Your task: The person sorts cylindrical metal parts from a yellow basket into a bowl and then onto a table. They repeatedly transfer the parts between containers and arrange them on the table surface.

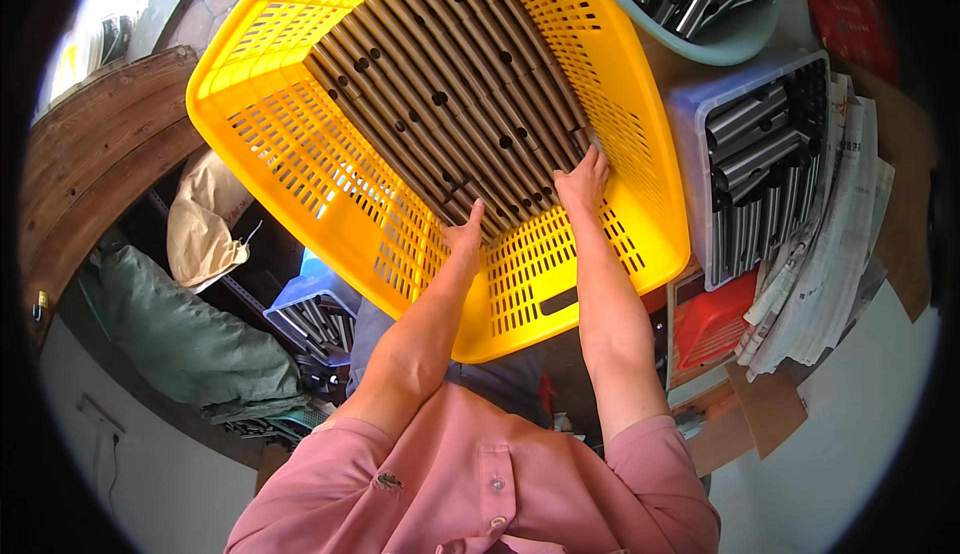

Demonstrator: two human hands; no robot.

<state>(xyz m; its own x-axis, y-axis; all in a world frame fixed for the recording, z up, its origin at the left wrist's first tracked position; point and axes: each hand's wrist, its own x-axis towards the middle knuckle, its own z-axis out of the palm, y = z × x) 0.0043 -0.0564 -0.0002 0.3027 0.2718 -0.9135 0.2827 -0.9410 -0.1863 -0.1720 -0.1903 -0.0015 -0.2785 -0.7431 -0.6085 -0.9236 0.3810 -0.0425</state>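
A large yellow plastic basket (640, 134) with slotted walls stands tilted in front of me. Long dark metal tubes (440, 100) with round holes lie side by side in it, packed in a tight layer. My left hand (465, 232) reaches over the near wall and grips tubes at the layer's near left corner; its thumb points up along them and its other fingers are mostly hidden. At the near right side, my right hand (583, 180) closes on the tube ends, its fingers along the outer edge and its thumb on the inner side.
A pale round tub (745, 46) with shiny tubes stands at far right. Below it is a clear blue bin (705, 204) of tubes, beside stacked newspapers (815, 274) and a red basket (715, 324). Left are a small blue bin (285, 299), a green sack (180, 324) and a wooden bench (110, 134).
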